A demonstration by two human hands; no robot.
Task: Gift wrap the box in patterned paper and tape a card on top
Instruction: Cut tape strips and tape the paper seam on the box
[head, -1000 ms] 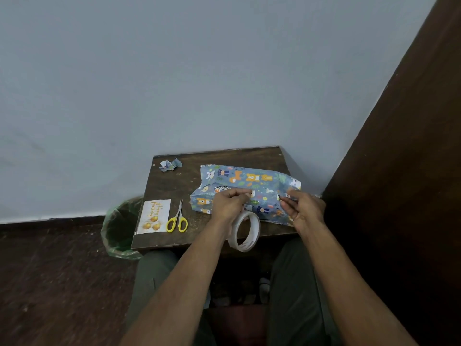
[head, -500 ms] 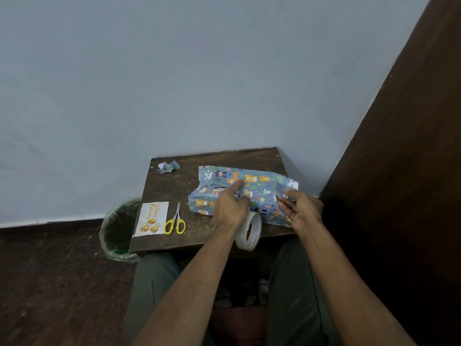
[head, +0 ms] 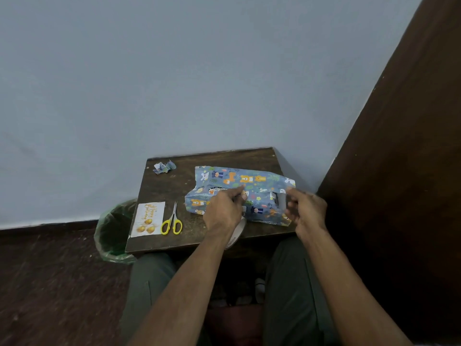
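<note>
Fingers of the left hand [head: 224, 211] press down on the wrapped box [head: 239, 193], forefinger stretched toward the seam, probably to keep the paper overlap from springing open. Under that wrist the tape roll [head: 235, 233] shows at the table's [head: 199, 236] near edge; whether the hand grips it I cannot tell. Right hand [head: 305, 211] hovers at the box's right end, fingertips pinching a short strip of tape [head: 280, 199] held upright, seemingly ready to seal the seam. Both forearms reach forward from the lap. At the left, the card [head: 148, 218] lies flat beside the scissors [head: 172, 221], so that step is not yet done.
</note>
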